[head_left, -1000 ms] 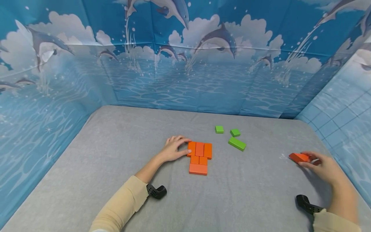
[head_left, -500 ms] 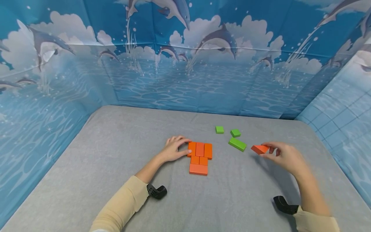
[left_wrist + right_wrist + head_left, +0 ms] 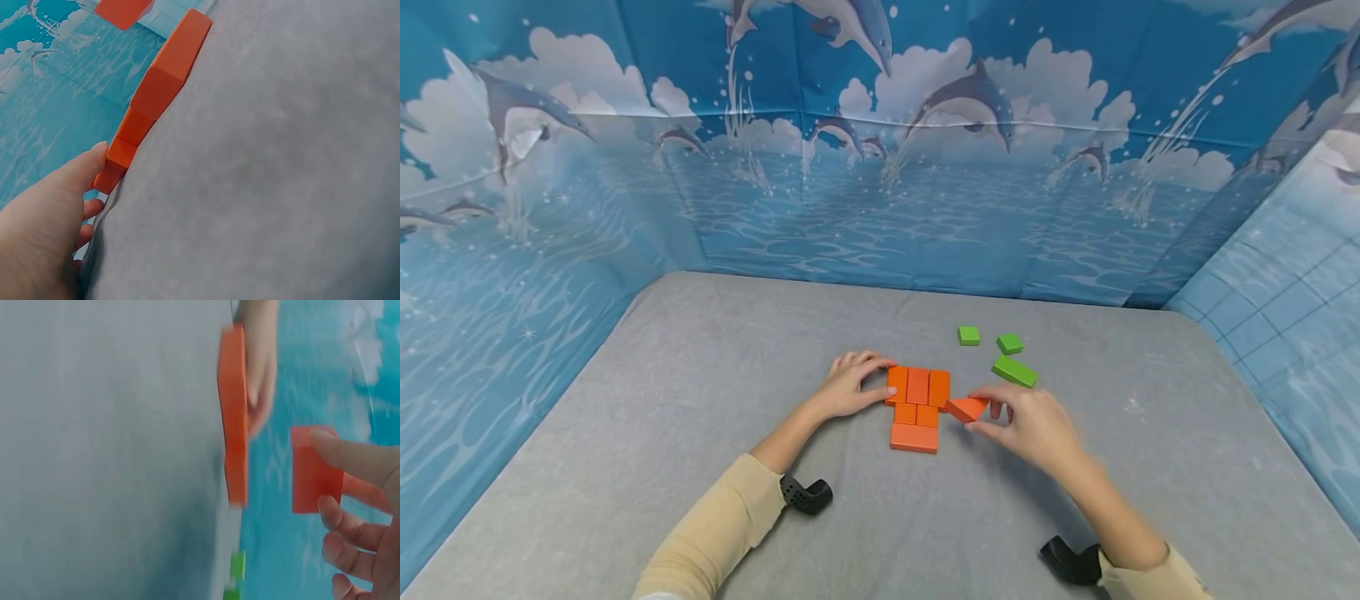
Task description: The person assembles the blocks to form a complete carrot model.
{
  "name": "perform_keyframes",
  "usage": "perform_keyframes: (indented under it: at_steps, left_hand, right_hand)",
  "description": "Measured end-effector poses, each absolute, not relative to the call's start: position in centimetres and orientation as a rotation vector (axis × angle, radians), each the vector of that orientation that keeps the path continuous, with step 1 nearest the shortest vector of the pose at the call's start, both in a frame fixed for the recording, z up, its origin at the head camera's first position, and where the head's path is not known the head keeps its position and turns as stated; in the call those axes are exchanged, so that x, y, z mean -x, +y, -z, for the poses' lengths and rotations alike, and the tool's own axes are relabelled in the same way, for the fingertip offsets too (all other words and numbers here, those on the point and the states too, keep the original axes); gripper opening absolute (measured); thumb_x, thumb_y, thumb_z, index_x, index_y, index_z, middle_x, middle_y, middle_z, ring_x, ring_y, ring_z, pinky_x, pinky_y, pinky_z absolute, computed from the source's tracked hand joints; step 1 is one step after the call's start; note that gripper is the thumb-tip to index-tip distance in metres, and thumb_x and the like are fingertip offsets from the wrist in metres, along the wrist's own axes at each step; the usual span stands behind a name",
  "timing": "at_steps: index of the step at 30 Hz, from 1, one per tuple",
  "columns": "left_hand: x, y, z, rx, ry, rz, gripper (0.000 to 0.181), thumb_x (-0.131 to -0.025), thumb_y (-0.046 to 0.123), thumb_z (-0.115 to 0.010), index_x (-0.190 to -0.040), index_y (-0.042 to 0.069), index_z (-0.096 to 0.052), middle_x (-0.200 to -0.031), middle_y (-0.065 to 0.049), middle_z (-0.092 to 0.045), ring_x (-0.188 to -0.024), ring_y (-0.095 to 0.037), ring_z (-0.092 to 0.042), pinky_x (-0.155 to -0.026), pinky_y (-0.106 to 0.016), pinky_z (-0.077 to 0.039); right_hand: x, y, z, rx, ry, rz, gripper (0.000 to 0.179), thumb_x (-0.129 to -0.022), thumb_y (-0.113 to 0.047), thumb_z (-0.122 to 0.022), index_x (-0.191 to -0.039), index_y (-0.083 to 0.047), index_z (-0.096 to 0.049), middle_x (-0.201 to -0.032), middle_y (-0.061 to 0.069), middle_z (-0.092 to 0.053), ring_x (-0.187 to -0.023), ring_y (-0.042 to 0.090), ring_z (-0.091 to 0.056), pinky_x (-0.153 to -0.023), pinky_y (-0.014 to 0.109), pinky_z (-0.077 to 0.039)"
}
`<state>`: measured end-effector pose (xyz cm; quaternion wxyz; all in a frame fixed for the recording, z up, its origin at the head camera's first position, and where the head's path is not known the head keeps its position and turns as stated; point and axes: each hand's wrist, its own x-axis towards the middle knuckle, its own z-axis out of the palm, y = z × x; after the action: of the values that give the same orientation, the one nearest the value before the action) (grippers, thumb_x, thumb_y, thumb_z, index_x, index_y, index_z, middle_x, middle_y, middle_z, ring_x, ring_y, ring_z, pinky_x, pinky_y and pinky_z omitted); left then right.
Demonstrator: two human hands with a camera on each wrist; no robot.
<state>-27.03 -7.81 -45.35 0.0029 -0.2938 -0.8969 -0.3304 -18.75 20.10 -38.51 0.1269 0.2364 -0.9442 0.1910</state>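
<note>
The right hand [image 3: 1030, 423] pinched an orange block [image 3: 966, 409] above the counter [image 3: 737, 333], just right of the laid blocks [image 3: 917, 387]; the left hand [image 3: 844, 390], not clamped, touched their left side. The block seemed light, stiff, smooth, best pinched by opposite edges.

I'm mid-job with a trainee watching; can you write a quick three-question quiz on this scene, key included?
1. How many green blocks lie on the table?
2. True or false: the right grip holds one of the green blocks.
3. What is the left grip touching? A: the green blocks. B: the right grip. C: the grouped orange blocks.

Key: 1. Three. 2. False; it holds a lifted orange block. 3. C.
</note>
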Motion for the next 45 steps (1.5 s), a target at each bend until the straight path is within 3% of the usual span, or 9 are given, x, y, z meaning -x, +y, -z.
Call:
perform_keyframes:
  at_steps: [4,9,18,25,28,35,40,45]
  left_hand:
    - [27.1,-7.8,45.5,0.917,-2.813,1.027,0.043,-0.087,0.036,-0.061,-0.126,0.021,-0.054,-0.127,-0.005,-0.048,-0.115,-0.027,-0.037,-0.095,-0.048,-0.022]
    - [27.1,-7.7,45.5,0.911,-2.817,1.018,0.043,-0.087,0.036,-0.061,-0.126,0.021,-0.054,-0.126,-0.005,-0.049,-0.115,-0.027,-0.037,-0.095,-0.048,-0.022]
    - [27.1,-7.7,45.4,0.906,-2.819,1.004,0.043,-0.087,0.036,-0.061,-0.126,0.021,-0.054,-0.126,-0.005,-0.049,-0.116,-0.027,-0.037,-0.095,-0.048,-0.022]
    - [27.1,-7.8,45.4,0.912,-2.817,1.007,0.043,-0.087,0.036,-0.061,-0.126,0.020,-0.054,-0.126,-0.005,-0.049,-0.115,-0.027,-0.037,-0.095,-0.048,-0.022]
    - [27.1,-7.8,45.5,0.915,-2.812,0.999,0.043,-0.087,0.035,-0.061,-0.126,0.020,-0.054,-0.126,-0.005,-0.049,-0.115,-0.027,-0.038,-0.094,-0.048,-0.022]
    - [27.3,-7.8,45.6,0.910,-2.822,1.001,0.043,-0.087,0.036,-0.060,-0.126,0.021,-0.054,-0.126,-0.004,-0.048,-0.115,-0.027,-0.037,-0.095,-0.047,-0.022]
    - [27.3,-7.8,45.6,0.904,-2.830,0.999,0.043,-0.087,0.037,-0.060,-0.127,0.022,-0.054,-0.126,-0.004,-0.048,-0.115,-0.027,-0.037,-0.095,-0.047,-0.022]
    - [27.3,-7.8,45.6,0.904,-2.833,0.989,0.043,-0.087,0.037,-0.060,-0.127,0.022,-0.054,-0.126,-0.004,-0.048,-0.115,-0.027,-0.037,-0.095,-0.047,-0.022]
  right_hand:
    - [17.9,18.0,38.7,-0.727,-2.734,-0.510,0.035,-0.066,-0.034,-0.081,-0.095,-0.016,-0.070,-0.065,-0.012,-0.053,-0.052,0.002,-0.037,-0.048,0.021,-0.031]
    - [16.7,15.9,39.0,-0.735,-2.765,-0.451,0.037,-0.065,-0.039,-0.080,-0.094,-0.017,-0.070,-0.066,-0.012,-0.053,-0.056,0.001,-0.039,-0.059,0.027,-0.037]
    - [15.3,13.6,39.6,-0.707,-2.837,-0.392,0.040,-0.065,-0.041,-0.079,-0.097,-0.018,-0.071,-0.091,-0.003,-0.068,-0.078,0.010,-0.060,-0.074,0.044,-0.044]
    - [15.2,13.0,40.2,-0.696,-2.811,-0.326,0.042,-0.064,-0.043,-0.079,-0.096,-0.017,-0.071,-0.075,-0.009,-0.062,-0.059,0.004,-0.048,-0.065,0.036,-0.039]
    - [15.1,12.9,40.5,-0.693,-2.795,-0.298,0.043,-0.064,-0.045,-0.079,-0.096,-0.017,-0.071,-0.072,-0.008,-0.062,-0.057,0.005,-0.049,-0.066,0.036,-0.039]
    - [15.0,12.6,40.8,-0.714,-2.767,-0.226,0.043,-0.064,-0.044,-0.079,-0.095,-0.016,-0.070,-0.084,-0.001,-0.068,-0.072,0.016,-0.063,-0.070,0.041,-0.042]
    - [14.9,12.5,41.1,-0.713,-2.767,-0.176,0.043,-0.064,-0.046,-0.078,-0.094,-0.017,-0.070,-0.085,0.000,-0.069,-0.075,0.019,-0.064,-0.073,0.046,-0.045]
    - [15.0,12.5,41.2,-0.717,-2.750,-0.164,0.042,-0.064,-0.046,-0.078,-0.092,-0.016,-0.069,-0.083,0.000,-0.069,-0.072,0.018,-0.064,-0.066,0.040,-0.044]
